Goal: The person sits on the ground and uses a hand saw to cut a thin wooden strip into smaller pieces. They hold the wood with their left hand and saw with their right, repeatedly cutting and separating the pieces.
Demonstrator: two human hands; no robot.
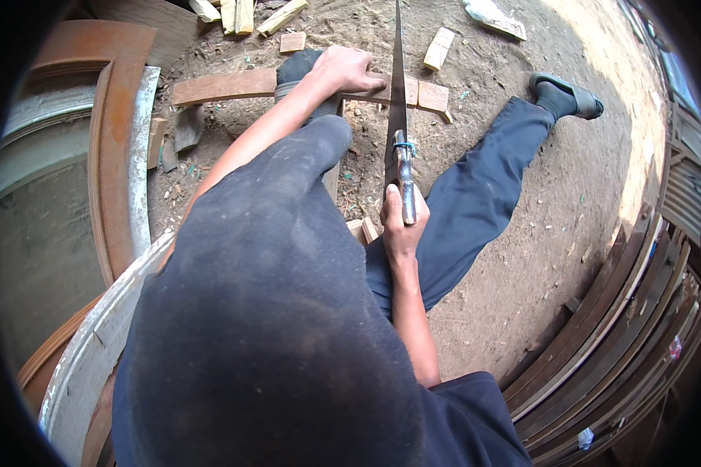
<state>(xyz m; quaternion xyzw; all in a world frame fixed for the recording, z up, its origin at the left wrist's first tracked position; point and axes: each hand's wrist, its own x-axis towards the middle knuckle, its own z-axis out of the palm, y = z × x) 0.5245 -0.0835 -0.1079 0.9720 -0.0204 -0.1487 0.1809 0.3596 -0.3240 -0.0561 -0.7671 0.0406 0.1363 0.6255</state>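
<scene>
My right hand point(399, 222) grips the metal handle of a hand saw point(398, 101), whose long blade runs away from me and stands on edge across a curved brown wooden strip point(222, 86). My left hand point(349, 70) presses down on that strip just left of the blade. A short piece of the strip point(432, 96) lies to the right of the blade. My left foot in a dark sandal point(297, 68) rests on the strip beside my left hand. My dark trouser knee hides much of the lower middle.
Sandy ground is littered with small wood offcuts point(439, 48) and chips. Curved brown and white wooden frames point(117, 163) lie at the left. Stacked long boards point(623, 327) run along the lower right. My right leg stretches out to a sandalled foot point(566, 95).
</scene>
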